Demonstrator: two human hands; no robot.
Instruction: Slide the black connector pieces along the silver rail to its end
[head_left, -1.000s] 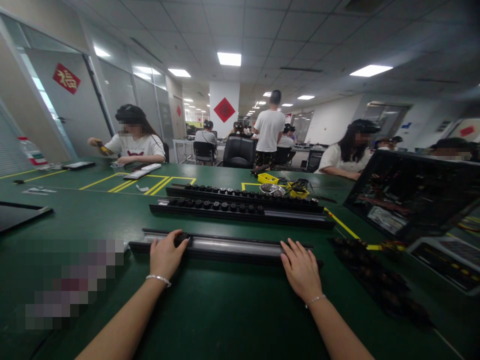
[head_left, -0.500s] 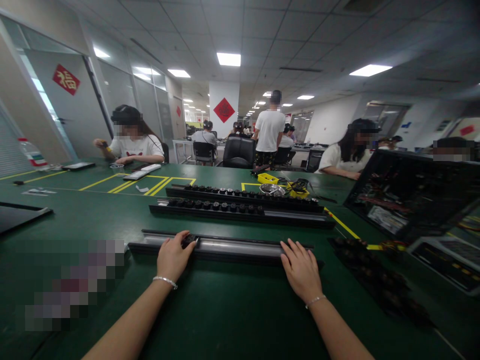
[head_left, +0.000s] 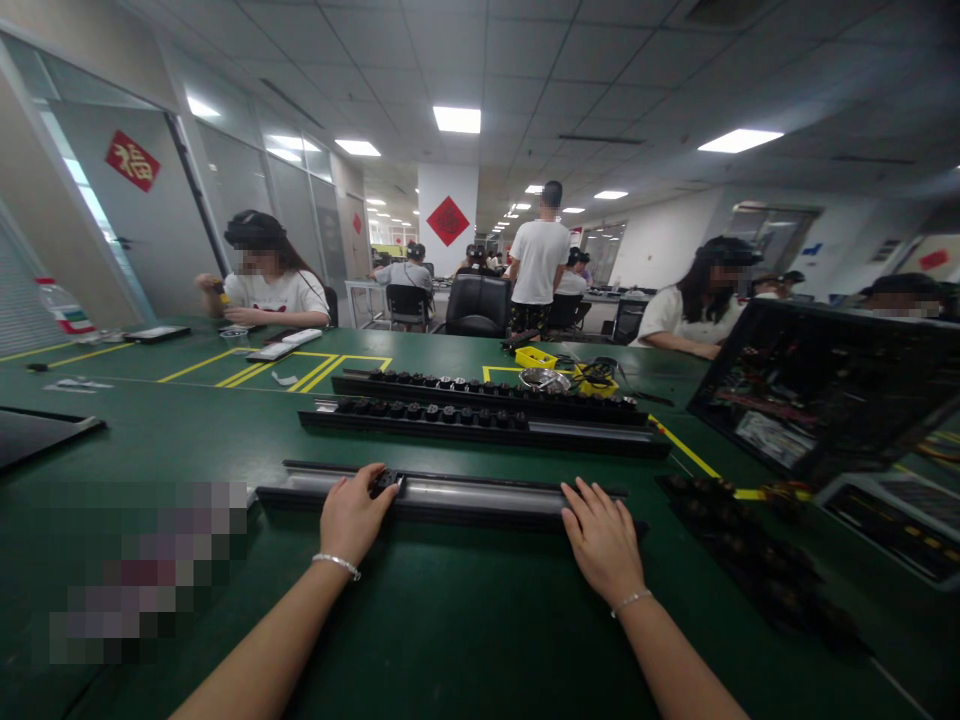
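A long black rail [head_left: 480, 497] with a shiny silver channel lies across the table in front of me. My left hand [head_left: 354, 515] grips a small black block [head_left: 388, 484] between thumb and fingers, seated in the channel left of the middle. Part of the block is hidden by the fingers. My right hand [head_left: 606, 535] rests on the rail's right end, fingers stretched out and slightly spread. Beyond it lie two similar rails, the nearer rail [head_left: 592, 432] and the farther rail [head_left: 517, 398], both carrying rows of small black round-topped pieces.
Loose black pieces [head_left: 757, 560] lie in a dark heap at my right. Behind them stand an open computer case [head_left: 825, 390] and a power-supply-like box [head_left: 892, 525]. Farther back are a yellow tray [head_left: 535, 357] and a metal bowl [head_left: 544, 379]. Two people sit across the green table [head_left: 480, 620].
My left hand has slid slightly right along the rail with the black block. My right hand and the rail stay in place.
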